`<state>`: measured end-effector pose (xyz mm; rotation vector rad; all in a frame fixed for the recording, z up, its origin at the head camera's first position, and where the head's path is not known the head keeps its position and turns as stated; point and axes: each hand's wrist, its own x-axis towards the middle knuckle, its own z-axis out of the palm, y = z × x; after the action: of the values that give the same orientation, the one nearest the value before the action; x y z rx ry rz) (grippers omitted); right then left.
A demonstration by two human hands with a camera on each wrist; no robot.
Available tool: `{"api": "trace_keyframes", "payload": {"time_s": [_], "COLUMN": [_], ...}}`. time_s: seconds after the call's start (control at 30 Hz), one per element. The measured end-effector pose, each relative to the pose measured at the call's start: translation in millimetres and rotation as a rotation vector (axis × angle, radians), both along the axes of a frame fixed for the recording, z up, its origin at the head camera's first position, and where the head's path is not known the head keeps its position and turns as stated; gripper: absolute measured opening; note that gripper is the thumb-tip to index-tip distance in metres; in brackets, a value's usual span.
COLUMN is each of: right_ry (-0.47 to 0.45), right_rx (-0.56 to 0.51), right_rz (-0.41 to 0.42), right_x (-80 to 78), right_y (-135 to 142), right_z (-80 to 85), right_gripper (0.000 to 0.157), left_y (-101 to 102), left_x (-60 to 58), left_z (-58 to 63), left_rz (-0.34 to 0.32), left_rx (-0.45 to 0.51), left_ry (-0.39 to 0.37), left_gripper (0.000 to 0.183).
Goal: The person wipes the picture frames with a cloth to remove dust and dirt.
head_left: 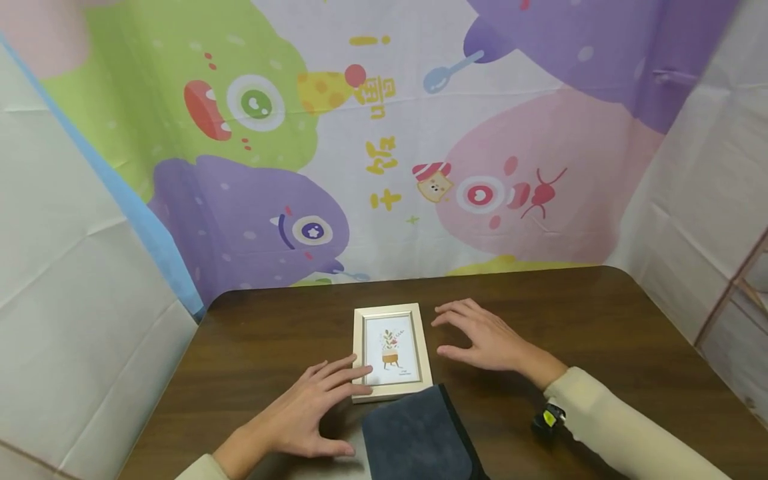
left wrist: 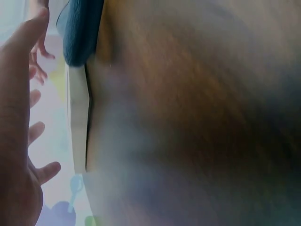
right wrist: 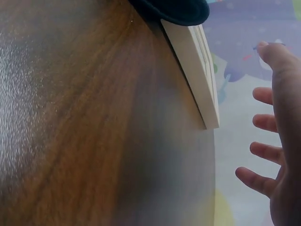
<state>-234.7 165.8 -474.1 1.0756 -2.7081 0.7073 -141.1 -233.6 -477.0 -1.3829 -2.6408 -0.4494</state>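
Note:
A cream picture frame (head_left: 424,353) with a potted-plant print lies face up on the dark wooden table. Nearer the person, a dark blue-grey folded cloth-like piece (head_left: 414,433) lies against the frame's near edge. My left hand (head_left: 309,403) hovers at the frame's lower left, its fingers spread over that edge and thumb apart; it holds nothing. To the right of the frame, my right hand (head_left: 486,337) hangs with fingers loosely extended, apart from it and holding nothing. Both wrist views show the frame's side (right wrist: 193,66) low on the table and the fingers clear of it.
The brown table (head_left: 270,333) reaches back to a cartoon-printed curtain (head_left: 384,233). Pale sheets (head_left: 90,267) hang at both sides. A dark device with a yellow-green mark (head_left: 549,418) sits at the right wrist.

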Motion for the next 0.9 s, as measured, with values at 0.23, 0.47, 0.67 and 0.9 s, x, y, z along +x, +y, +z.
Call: {"api": "trace_keyframes", "payload": {"time_s": [0.23, 0.47, 0.67, 0.9], "right_ry": [-0.071, -0.153, -0.193, -0.240], "right_rx": [-0.031, -0.056, -0.049, -0.035], "right_rz": [0.023, 0.082, 0.086, 0.096], "right_x": [-4.7, -10.8, -20.0, -23.9], "right_y": [-6, -12, -15, -18], "right_z": [-8.8, -16.6, -24.8, -32.4], "right_gripper": [0.049, 0.047, 0.047, 0.051], "left_y": [16, 29, 34, 43], "left_x": [7.2, 12.0, 14.1, 15.8], "left_z": [-2.3, -5.2, -3.8, -13.1], "left_rz": [-0.080, -0.158, -0.204, -0.233], "left_rx": [0.019, -0.009, -0.059, -0.151], "left_ry": [-0.062, -0.105, -0.207, -0.204], "left_gripper": [0.082, 0.079, 0.087, 0.083]}}
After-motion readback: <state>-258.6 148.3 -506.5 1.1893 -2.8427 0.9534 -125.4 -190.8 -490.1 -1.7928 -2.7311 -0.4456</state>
